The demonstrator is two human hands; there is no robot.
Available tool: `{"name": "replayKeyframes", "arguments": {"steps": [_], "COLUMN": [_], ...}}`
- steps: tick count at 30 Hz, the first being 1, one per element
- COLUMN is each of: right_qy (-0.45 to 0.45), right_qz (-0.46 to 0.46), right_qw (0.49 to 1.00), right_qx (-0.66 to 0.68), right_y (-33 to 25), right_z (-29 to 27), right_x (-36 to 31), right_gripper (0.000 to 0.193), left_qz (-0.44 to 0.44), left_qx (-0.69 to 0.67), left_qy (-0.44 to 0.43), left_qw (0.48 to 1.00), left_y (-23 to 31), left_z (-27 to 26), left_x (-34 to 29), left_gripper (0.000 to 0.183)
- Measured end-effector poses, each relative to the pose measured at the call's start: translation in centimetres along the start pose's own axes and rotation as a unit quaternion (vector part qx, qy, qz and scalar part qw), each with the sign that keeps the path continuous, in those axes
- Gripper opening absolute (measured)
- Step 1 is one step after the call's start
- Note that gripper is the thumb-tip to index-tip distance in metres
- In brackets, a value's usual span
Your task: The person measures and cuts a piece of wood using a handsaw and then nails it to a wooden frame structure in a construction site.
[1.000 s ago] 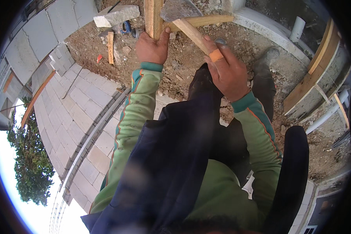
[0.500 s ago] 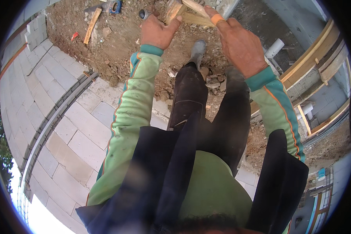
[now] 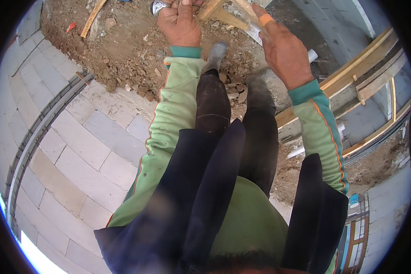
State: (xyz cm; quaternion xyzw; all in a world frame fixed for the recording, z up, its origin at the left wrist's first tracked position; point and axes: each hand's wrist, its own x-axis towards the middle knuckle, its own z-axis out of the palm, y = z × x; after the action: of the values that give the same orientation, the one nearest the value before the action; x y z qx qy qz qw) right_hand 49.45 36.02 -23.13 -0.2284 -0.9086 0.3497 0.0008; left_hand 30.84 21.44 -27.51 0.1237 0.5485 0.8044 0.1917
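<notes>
Near the top edge, my left hand is closed, thumb against the curled fingers. Anything between them is too small or hidden to name. A large patterned silver ring shows on it. To the right, my right hand, with an orange band around one finger, is closed around a pale wooden stick. The stick's far end runs out of the picture, so its kind is unclear. Between the hands, wooden boards meet at an angle, partly cut off by the top edge.
Under my boots lies rough soil with broken stones. A block wall curves along the left. On the right stand timber boards and a white pipe. A wood strip lies at upper left.
My left hand has moved up and slightly right, and its thumb has closed over the fingers. The right hand stays near the boards with the stick. The whole view has shifted.
</notes>
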Motion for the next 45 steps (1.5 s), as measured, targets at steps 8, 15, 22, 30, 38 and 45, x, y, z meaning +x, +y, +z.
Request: {"name": "replayKeyframes", "arguments": {"steps": [8,15,22,30,38,45], "right_qy": [-0.006,0.029,0.023,-0.015,0.076,0.044], "right_qz": [-0.002,-0.03,-0.023,-0.001,-0.154,-0.091], "right_qw": [1.0,0.999,0.999,0.999,0.984,0.994], "right_qx": [-0.007,0.014,0.03,0.036,0.04,0.032], "right_y": [1.5,0.9,0.4,-3.8,-8.6,-7.4], "right_z": [2.0,2.0,2.1,-0.1,-2.8,-2.9], "right_x": [-0.2,0.6,1.3,-1.0,-3.8,-1.7], "right_gripper": [0.055,0.049,0.049,0.06,0.059,0.063], "left_qz": [-0.016,-0.035,0.026,0.09,0.183,0.163], "left_qx": [0.068,0.045,0.08,0.451,0.461,0.441], "left_qy": [0.018,0.051,0.067,0.038,0.076,0.049], "left_qw": [0.997,0.997,0.994,0.887,0.865,0.881], "left_y": [-2.6,-2.5,-2.6,-2.6,-3.7,-3.8], "left_z": [-1.2,-0.2,1.0,-1.7,-3.0,-2.7], "left_x": [-1.1,-0.5,-0.7,-3.1,-3.1,-3.1], "left_gripper": [0.029,0.03,0.028,0.029,0.037,0.038]}}
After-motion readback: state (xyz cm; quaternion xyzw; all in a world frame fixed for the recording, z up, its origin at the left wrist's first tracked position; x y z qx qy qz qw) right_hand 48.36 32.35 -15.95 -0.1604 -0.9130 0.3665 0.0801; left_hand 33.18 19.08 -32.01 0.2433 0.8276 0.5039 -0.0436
